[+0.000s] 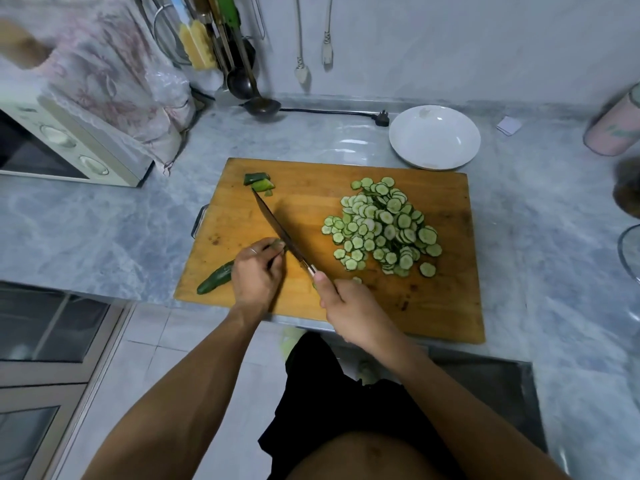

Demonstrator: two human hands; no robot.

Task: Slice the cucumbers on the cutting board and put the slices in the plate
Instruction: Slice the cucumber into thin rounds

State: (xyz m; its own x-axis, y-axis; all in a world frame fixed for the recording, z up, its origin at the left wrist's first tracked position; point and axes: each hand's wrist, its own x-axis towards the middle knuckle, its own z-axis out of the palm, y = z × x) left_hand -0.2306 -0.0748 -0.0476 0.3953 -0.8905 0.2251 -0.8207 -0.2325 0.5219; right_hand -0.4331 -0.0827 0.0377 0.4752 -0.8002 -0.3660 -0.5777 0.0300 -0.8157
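The remaining cucumber [215, 279] is laid on the near-left part of the wooden cutting board [311, 188], its long axis running from the board's near-left corner up and to the right, toward the knife blade [277, 225]. Its dark tail end is left sticking out to the left, past the left hand [258, 271]; the end to be cut is hidden under the curled fingers [273, 249] of that hand, which are bent down over the cucumber and hold it pressed to the board. The blade is set across the cucumber's axis, just beside those fingertips (so close that contact cannot be ruled out). The handle is gripped by the right hand [349, 311], fingers wrapped round it and the thumb laid along the top.

A heap of cucumber slices [382, 226] is gathered on the right half of the board, and a few trimmed end pieces [259, 181] are left at the far edge by the blade tip. The white plate [434, 136] is placed beyond the board's far-right corner, holding no slices yet, and is nearer to the right hand.
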